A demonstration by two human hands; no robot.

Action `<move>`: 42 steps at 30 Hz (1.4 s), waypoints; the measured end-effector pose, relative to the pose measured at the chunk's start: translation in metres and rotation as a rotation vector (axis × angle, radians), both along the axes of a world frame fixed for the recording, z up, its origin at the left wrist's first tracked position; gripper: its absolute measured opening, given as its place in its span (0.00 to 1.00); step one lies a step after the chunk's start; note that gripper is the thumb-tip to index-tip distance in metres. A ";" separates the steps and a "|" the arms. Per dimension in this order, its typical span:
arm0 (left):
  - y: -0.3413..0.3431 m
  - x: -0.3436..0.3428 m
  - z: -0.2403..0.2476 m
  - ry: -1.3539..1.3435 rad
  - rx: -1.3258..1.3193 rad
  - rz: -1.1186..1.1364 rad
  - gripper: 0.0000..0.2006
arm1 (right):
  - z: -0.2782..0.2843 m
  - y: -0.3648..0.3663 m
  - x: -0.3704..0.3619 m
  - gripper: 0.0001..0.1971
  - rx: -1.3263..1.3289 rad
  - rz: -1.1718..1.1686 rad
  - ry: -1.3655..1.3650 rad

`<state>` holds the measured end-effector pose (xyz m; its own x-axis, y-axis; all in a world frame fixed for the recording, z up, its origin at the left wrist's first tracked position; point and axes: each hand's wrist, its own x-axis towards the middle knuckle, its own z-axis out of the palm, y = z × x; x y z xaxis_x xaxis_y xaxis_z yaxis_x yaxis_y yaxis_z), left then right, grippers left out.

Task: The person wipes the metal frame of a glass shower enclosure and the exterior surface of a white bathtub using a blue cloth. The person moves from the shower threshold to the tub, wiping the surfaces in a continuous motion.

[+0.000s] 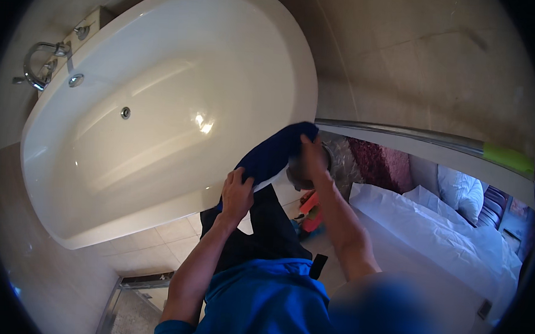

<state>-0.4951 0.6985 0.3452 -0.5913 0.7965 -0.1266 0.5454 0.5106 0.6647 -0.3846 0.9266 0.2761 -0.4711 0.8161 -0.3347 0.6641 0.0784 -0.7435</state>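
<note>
One dark blue cloth (pixel 271 152) lies along the tub's rim near the middle of the frame, stretched on a slant from lower left to upper right. Your left hand (pixel 237 192) grasps its lower-left end, with the fingers bent over the fabric. Your right hand (pixel 313 157) grasps the upper-right end; its fingertips reach onto the cloth, while a blur hides part of the hand.

Beneath the cloth, the white bathtub (pixel 306 72) fills the upper left and centre of the frame. Its round drain (pixel 125 112) sits left of centre, and a chrome overflow fitting (pixel 76 80) is set in the wall nearer the curved chrome faucet (pixel 34 64) at upper left.

Just beside your right hand stands a grey rounded object, partly covered and too blurred to name, with crumpled clear plastic (pixel 343 159) to its right. Below that hand, a red-orange item (pixel 313 213) shows between your forearm and your black trousers (pixel 270 224).

Farther right, you have dark red fuzzy material (pixel 370 163), a wrinkled white sheet (pixel 433 233) and a pale pillow (pixel 460 192). A metal rail (pixel 402 133) runs above them, with a yellow-green strip (pixel 510 158) at its right end.
</note>
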 end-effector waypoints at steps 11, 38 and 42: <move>-0.005 0.013 0.007 0.042 0.008 -0.070 0.10 | 0.010 -0.042 0.022 0.27 -1.197 -0.414 0.038; 0.071 0.011 -0.004 0.014 0.052 -0.079 0.15 | 0.012 -0.002 -0.024 0.27 -0.214 -0.148 0.028; 0.084 0.007 -0.004 -0.015 0.005 -0.059 0.15 | 0.013 0.036 -0.046 0.28 -0.195 -0.099 0.033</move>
<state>-0.4885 0.7824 0.3410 -0.5411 0.8307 -0.1307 0.5649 0.4742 0.6753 -0.4310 0.9622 0.2890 -0.4049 0.7803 -0.4766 0.6363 -0.1338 -0.7597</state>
